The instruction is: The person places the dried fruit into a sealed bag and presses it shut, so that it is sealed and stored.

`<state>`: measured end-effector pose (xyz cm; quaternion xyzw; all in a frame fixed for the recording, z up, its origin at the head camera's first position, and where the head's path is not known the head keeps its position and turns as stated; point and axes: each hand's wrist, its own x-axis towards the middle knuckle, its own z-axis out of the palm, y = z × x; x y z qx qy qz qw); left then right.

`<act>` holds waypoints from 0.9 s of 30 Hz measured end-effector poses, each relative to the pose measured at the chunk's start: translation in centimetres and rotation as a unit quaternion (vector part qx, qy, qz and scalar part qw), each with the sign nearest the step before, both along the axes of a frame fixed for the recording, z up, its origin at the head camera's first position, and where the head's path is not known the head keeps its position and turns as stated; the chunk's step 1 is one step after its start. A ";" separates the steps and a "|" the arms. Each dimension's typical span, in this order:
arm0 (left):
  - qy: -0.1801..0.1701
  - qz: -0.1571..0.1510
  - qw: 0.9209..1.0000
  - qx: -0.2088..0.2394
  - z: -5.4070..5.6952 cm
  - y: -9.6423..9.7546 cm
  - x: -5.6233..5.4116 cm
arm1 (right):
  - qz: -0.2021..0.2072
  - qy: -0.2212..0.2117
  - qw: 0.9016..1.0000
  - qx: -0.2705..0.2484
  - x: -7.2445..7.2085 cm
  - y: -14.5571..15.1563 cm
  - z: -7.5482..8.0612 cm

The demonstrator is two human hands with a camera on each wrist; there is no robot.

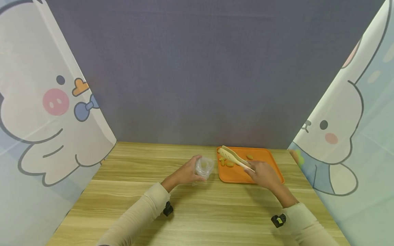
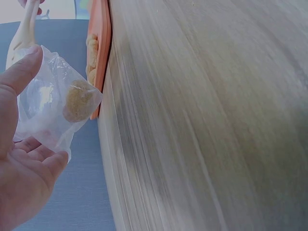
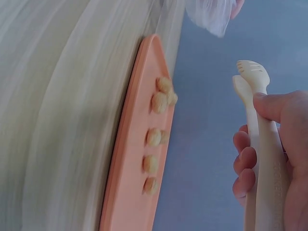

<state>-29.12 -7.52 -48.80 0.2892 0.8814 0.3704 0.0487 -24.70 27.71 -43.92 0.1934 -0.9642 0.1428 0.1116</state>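
Observation:
A clear plastic bag (image 1: 204,167) is held by my left hand (image 1: 186,172), thumb on one side and fingers on the other, with its mouth spread. One lumpy golden-brown piece (image 2: 78,101) shows inside the bag in the left wrist view. My right hand (image 1: 265,175) grips cream-coloured tongs (image 3: 267,144), thumb on one arm and fingers round the other. The tongs' slotted heads are slightly apart, with nothing seen between them. In the head view they overlap an orange tray (image 1: 235,178). Several golden-brown pieces (image 3: 159,102) lie on this tray.
Light wood-grain table (image 1: 138,160) lies under both arms. Behind it stands a grey fabric wall (image 1: 197,78). Side panels with a cartoon pig (image 1: 55,102) and a cartoon rabbit (image 1: 332,119) flank the table. The tray sits near the back, right of the bag.

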 end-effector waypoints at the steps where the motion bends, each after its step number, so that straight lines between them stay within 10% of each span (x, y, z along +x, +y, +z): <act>1: 0.000 0.000 1.000 0.000 0.0 0.0 0.0 | -0.001 0.000 1.000 0.002 0.0 0.2 -0.1; 27: -0.005 0.005 1.000 0.006 -0.1 -0.3 0.0 | -0.027 -0.030 0.998 0.049 -0.9 3.1 -3.7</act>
